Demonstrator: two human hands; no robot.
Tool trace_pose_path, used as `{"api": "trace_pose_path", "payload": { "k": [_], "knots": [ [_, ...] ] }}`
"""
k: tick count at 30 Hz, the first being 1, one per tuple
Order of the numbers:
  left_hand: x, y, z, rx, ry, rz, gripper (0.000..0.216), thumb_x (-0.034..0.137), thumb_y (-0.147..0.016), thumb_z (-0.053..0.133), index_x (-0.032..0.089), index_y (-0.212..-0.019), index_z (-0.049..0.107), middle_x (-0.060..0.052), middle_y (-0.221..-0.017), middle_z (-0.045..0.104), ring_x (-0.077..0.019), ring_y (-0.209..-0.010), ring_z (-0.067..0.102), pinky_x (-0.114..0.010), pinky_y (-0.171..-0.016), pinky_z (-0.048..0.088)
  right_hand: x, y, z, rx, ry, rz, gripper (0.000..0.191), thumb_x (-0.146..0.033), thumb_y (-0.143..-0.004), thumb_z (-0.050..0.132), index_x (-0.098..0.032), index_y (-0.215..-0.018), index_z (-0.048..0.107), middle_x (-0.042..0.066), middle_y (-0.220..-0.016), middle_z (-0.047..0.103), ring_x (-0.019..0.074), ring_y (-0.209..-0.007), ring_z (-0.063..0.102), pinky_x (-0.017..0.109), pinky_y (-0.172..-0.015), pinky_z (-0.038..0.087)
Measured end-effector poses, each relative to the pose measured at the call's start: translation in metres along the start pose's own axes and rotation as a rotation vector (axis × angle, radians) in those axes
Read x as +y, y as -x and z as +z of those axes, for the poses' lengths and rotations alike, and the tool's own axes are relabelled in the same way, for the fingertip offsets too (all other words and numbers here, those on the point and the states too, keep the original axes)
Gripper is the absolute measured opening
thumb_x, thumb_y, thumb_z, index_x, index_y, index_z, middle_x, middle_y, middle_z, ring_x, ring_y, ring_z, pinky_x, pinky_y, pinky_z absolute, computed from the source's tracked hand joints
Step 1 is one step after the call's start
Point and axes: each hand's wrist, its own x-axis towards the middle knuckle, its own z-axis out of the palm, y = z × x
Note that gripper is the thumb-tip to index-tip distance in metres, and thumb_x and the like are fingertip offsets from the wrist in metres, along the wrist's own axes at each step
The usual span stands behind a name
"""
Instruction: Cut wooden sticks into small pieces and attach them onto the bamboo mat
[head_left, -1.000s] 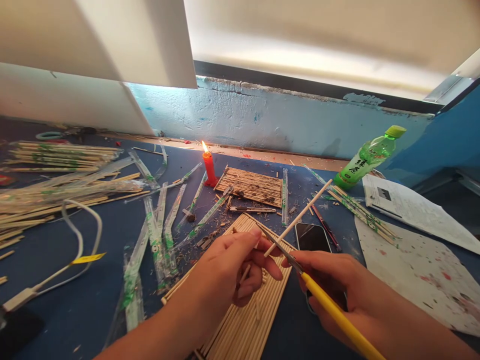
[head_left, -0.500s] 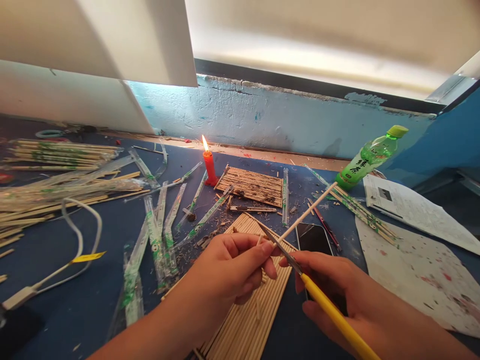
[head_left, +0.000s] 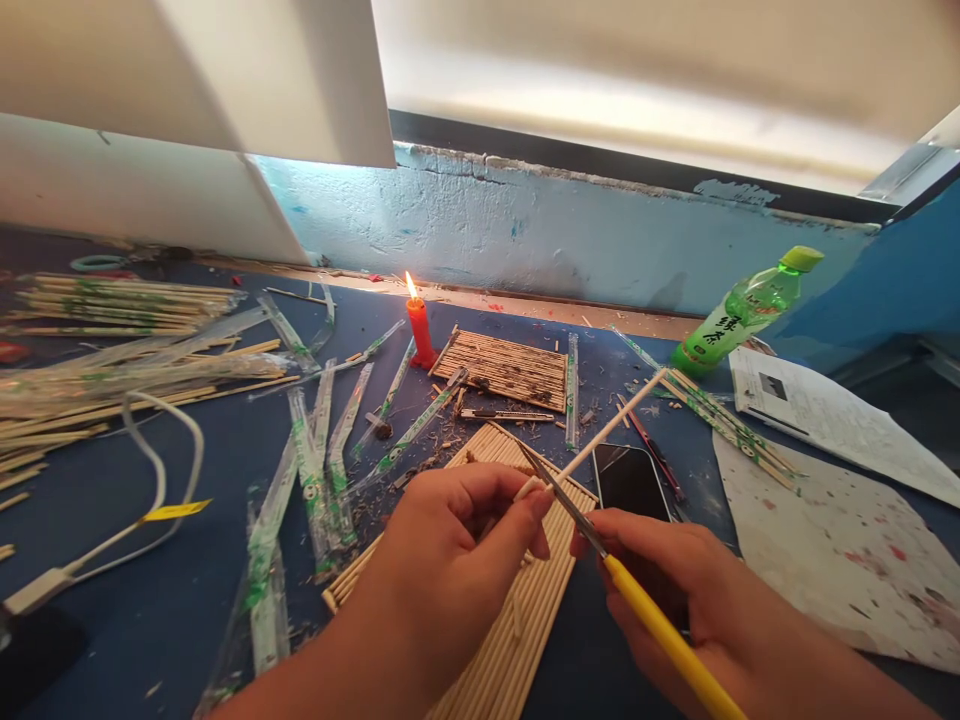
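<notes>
My left hand [head_left: 480, 560] is closed, pinching a thin wooden chopstick [head_left: 615, 425] that slants up to the right. A short pale piece of wood [head_left: 528, 487] shows at its thumb tip. My right hand [head_left: 675, 580] grips a yellow-handled knife [head_left: 652, 615] near the base of its pointed blade. The blade crosses the chopstick close to my left thumb; whether it cuts in cannot be seen. Beneath both hands lies a mat of chopsticks set side by side [head_left: 532, 620], with a short offcut on it.
A lit red candle [head_left: 420, 330] stands behind, beside a smaller dirt-marked stick panel [head_left: 510, 370] and a box cutter [head_left: 506, 415]. Plastic wrappers [head_left: 311, 470], bundled chopsticks [head_left: 135, 305] and a white cable [head_left: 199, 450] lie left. A phone [head_left: 628, 480], green bottle [head_left: 742, 315] and papers [head_left: 840, 550] are right.
My left hand has turned slightly and the chopstick's far end has dipped a little to the left. The short piece at the thumb now lies at a flatter angle. The blade stays against the chopstick.
</notes>
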Motion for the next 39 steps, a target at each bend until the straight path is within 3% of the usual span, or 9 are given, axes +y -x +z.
{"api": "trace_pose_path", "payload": {
  "k": [5, 8, 14, 18, 20, 25, 30, 35, 39],
  "knots": [
    [-0.001, 0.0, 0.0, 0.011, 0.027, -0.007, 0.035, 0.042, -0.092, 0.067, 0.019, -0.067, 0.068, -0.001, -0.065, 0.06, -0.0141, -0.061, 0.046, -0.027, -0.057, 0.033, 0.008, 0.001, 0.005, -0.022, 0.052, 0.036, 0.01, -0.018, -0.093, 0.058, -0.023, -0.094, 0.068, -0.003, -0.074, 0.061, 0.0137, -0.064, 0.048, 0.021, -0.054, 0.041],
    [-0.001, -0.002, 0.001, -0.046, 0.224, -0.058, 0.031, 0.042, -0.092, 0.069, 0.018, -0.072, 0.069, 0.001, -0.063, 0.06, -0.009, -0.051, 0.037, -0.023, -0.049, 0.028, 0.014, 0.003, 0.004, 0.019, 0.084, 0.015, 0.01, -0.022, -0.095, 0.06, -0.023, -0.099, 0.069, -0.004, -0.07, 0.056, 0.0129, -0.06, 0.044, 0.021, -0.051, 0.038],
    [-0.011, -0.009, -0.001, -0.144, 0.529, -0.18, 0.031, 0.041, -0.096, 0.064, 0.015, -0.083, 0.073, -0.004, -0.075, 0.068, -0.0041, -0.045, 0.036, -0.018, -0.04, 0.019, 0.026, 0.007, 0.005, 0.148, 0.06, -0.015, 0.034, -0.024, -0.088, 0.067, -0.025, -0.122, 0.072, -0.001, -0.075, 0.066, 0.0177, -0.065, 0.058, 0.022, -0.053, 0.047],
    [-0.011, -0.01, -0.003, -0.223, 0.598, -0.209, 0.027, 0.038, -0.094, 0.073, 0.015, -0.079, 0.073, 0.004, -0.06, 0.054, -0.0023, -0.044, 0.024, -0.016, -0.04, 0.015, 0.024, 0.003, 0.003, 0.084, 0.024, 0.012, 0.031, -0.026, -0.091, 0.067, -0.026, -0.121, 0.073, 0.0, -0.081, 0.071, 0.0182, -0.069, 0.063, 0.022, -0.056, 0.051],
    [-0.009, -0.01, -0.004, -0.231, 0.598, -0.223, 0.028, 0.037, -0.093, 0.074, 0.015, -0.076, 0.071, 0.007, -0.054, 0.046, -0.0023, -0.043, 0.02, -0.015, -0.04, 0.014, 0.019, 0.002, 0.0, 0.05, 0.013, 0.011, 0.03, -0.027, -0.09, 0.068, -0.027, -0.119, 0.073, 0.0, -0.083, 0.073, 0.0194, -0.07, 0.065, 0.023, -0.058, 0.053],
    [-0.005, -0.007, 0.0, -0.194, 0.461, -0.221, 0.028, 0.039, -0.089, 0.078, 0.016, -0.075, 0.07, 0.004, -0.061, 0.059, -0.0033, -0.044, 0.028, -0.017, -0.039, 0.015, 0.005, 0.002, -0.002, -0.007, -0.001, 0.035, 0.028, -0.026, -0.083, 0.068, -0.031, -0.11, 0.075, -0.001, -0.076, 0.071, 0.0201, -0.062, 0.064, 0.024, -0.05, 0.051],
    [0.0, -0.003, 0.005, -0.088, 0.348, -0.184, 0.026, 0.039, -0.084, 0.079, 0.018, -0.073, 0.067, 0.005, -0.057, 0.059, -0.0059, -0.044, 0.034, -0.018, -0.04, 0.022, -0.002, 0.001, 0.0, 0.029, -0.017, 0.033, 0.025, -0.027, -0.082, 0.066, -0.03, -0.105, 0.074, 0.0, -0.08, 0.074, 0.0202, -0.063, 0.068, 0.024, -0.052, 0.055],
    [0.002, -0.001, 0.004, -0.096, 0.353, -0.187, 0.027, 0.04, -0.087, 0.077, 0.018, -0.075, 0.068, 0.005, -0.058, 0.059, -0.0047, -0.044, 0.031, -0.018, -0.04, 0.019, 0.001, 0.0, 0.001, 0.069, 0.083, -0.048, 0.012, -0.023, -0.08, 0.06, -0.025, -0.084, 0.072, 0.0, -0.07, 0.073, 0.0201, -0.061, 0.068, 0.022, -0.045, 0.049],
    [-0.001, 0.0, 0.003, -0.09, 0.372, -0.182, 0.026, 0.038, -0.087, 0.077, 0.018, -0.074, 0.068, 0.005, -0.058, 0.059, -0.0044, -0.044, 0.03, -0.017, -0.04, 0.019, 0.004, 0.002, 0.003, 0.095, 0.165, -0.069, 0.012, -0.022, -0.08, 0.06, -0.024, -0.082, 0.072, 0.001, -0.069, 0.073, 0.0208, -0.061, 0.069, 0.023, -0.045, 0.049]
  ]
}}
